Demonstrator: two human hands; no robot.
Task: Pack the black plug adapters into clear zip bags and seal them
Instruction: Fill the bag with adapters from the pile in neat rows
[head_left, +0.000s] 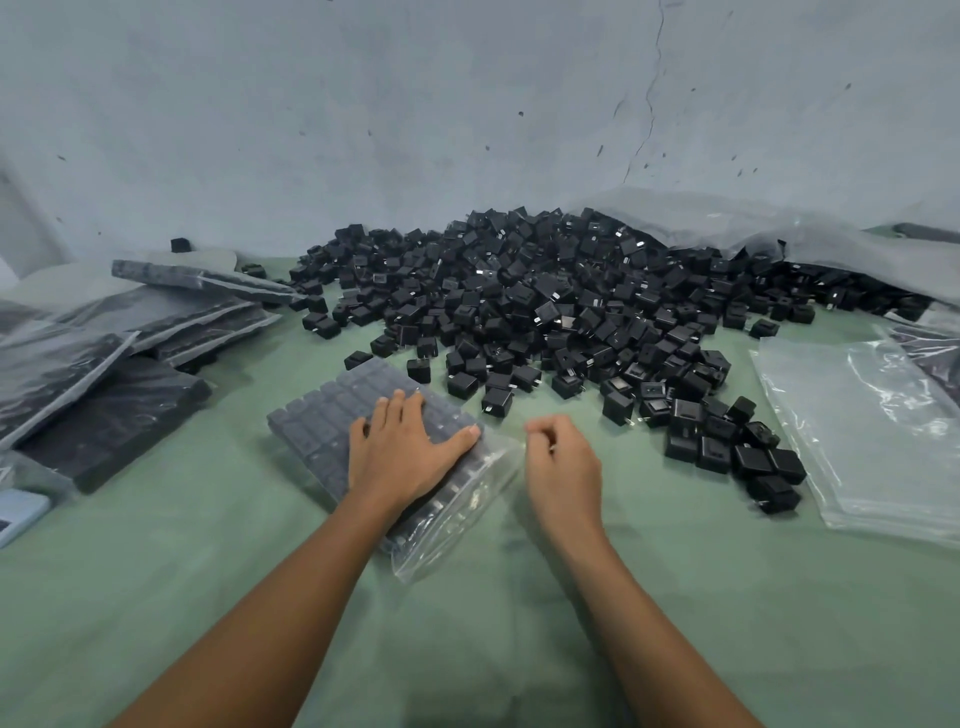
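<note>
Left hand (410, 447) flat, fingers straight, pressing on full bag (322, 426): black plugs in rows inside, on green cloth (467, 623). Right hand (563, 467) fingers curled beside bag's clear end; can't tell if pinching it. Empty bags (872, 441) at right. Big plug pile (545, 301) behind. Packed bags (104, 364) stacked left, partly cut off.

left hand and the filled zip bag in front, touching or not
Touching: the head view shows the left hand pressing flat on top of the filled zip bag.
</note>
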